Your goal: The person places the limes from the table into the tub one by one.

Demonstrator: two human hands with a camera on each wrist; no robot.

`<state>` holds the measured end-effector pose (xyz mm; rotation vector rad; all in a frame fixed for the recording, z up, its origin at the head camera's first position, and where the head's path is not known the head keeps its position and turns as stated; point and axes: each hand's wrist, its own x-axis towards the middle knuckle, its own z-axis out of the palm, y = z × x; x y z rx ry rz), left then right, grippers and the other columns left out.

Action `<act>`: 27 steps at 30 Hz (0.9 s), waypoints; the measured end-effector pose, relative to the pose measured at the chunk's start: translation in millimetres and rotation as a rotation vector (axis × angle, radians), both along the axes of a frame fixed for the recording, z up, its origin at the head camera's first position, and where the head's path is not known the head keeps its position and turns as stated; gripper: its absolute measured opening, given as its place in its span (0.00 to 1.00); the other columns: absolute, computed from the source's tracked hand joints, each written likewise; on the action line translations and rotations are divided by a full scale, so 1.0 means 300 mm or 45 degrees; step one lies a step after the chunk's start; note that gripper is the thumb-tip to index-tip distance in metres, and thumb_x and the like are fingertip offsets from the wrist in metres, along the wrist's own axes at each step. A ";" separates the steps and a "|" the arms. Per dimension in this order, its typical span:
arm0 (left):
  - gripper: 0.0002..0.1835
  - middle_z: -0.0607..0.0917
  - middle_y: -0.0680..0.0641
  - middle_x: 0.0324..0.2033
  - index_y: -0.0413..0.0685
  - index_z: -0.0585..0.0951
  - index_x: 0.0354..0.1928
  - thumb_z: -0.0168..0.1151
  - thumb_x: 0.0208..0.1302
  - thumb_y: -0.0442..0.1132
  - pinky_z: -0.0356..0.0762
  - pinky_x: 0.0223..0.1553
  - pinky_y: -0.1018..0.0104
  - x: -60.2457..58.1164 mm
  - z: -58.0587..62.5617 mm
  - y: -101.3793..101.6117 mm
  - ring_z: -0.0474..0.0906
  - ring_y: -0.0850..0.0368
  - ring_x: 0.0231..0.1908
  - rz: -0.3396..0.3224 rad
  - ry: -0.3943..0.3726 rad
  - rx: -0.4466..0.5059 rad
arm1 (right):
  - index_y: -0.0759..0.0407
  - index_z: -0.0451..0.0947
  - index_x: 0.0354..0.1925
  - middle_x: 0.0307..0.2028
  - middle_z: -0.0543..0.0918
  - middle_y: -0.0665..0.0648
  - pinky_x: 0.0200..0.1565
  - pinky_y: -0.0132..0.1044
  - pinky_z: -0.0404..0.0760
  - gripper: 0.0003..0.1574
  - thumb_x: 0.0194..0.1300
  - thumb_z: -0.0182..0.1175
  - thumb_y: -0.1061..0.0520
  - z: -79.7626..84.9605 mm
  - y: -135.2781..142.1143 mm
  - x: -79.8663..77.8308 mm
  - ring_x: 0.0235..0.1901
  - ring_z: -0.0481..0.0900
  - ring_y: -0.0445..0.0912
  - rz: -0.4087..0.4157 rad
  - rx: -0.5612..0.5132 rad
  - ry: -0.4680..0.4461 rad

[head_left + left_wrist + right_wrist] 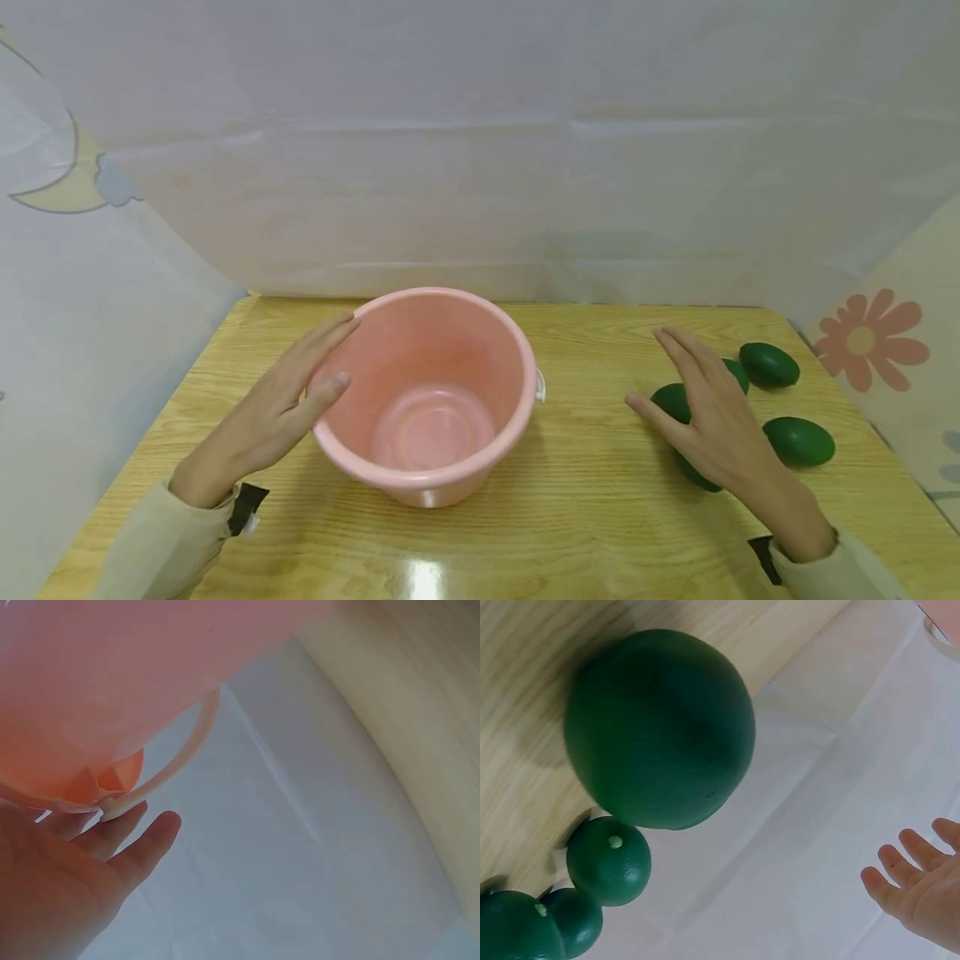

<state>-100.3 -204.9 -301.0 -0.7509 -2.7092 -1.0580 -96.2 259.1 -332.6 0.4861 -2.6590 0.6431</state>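
A pink plastic bucket (435, 350) stands upright with its mouth facing up and nothing inside. My left hand (273, 412) is at the bucket's left rim, fingers extended. In the left wrist view, those fingertips are right by the end of the pale curved handle (176, 761). Over on the right, my right hand (712, 425) hovers above several smooth green oval fruits, fingers spread and holding nothing. One green fruit (798, 442) lies right of that hand, another (768, 364) behind it. Up close, a smaller green fruit (609, 861) shows a pale stem stub.
Beneath everything is a wood-grain table (585, 500). A pale wall sheet (450, 200) rises along its back edge. Side sheets carry a printed moon (67, 187) on the left and a red flower (862, 340) on the right. Dark straps (246, 508) sit at both cuffs.
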 end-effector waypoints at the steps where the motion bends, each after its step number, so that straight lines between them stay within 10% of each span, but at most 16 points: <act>1: 0.32 0.57 0.45 0.77 0.60 0.57 0.78 0.50 0.74 0.42 0.53 0.66 0.27 0.000 -0.001 0.000 0.52 0.38 0.75 0.000 -0.003 -0.002 | 0.52 0.52 0.78 0.73 0.60 0.66 0.60 0.70 0.61 0.54 0.63 0.67 0.45 -0.001 0.004 0.004 0.69 0.60 0.68 -0.001 -0.002 -0.004; 27: 0.32 0.55 0.51 0.78 0.62 0.59 0.77 0.53 0.73 0.43 0.53 0.67 0.27 -0.003 -0.007 0.001 0.50 0.42 0.76 0.002 -0.012 -0.063 | 0.51 0.52 0.78 0.75 0.57 0.66 0.58 0.75 0.57 0.50 0.65 0.66 0.49 -0.053 0.113 0.078 0.70 0.56 0.72 -0.063 -0.084 -0.163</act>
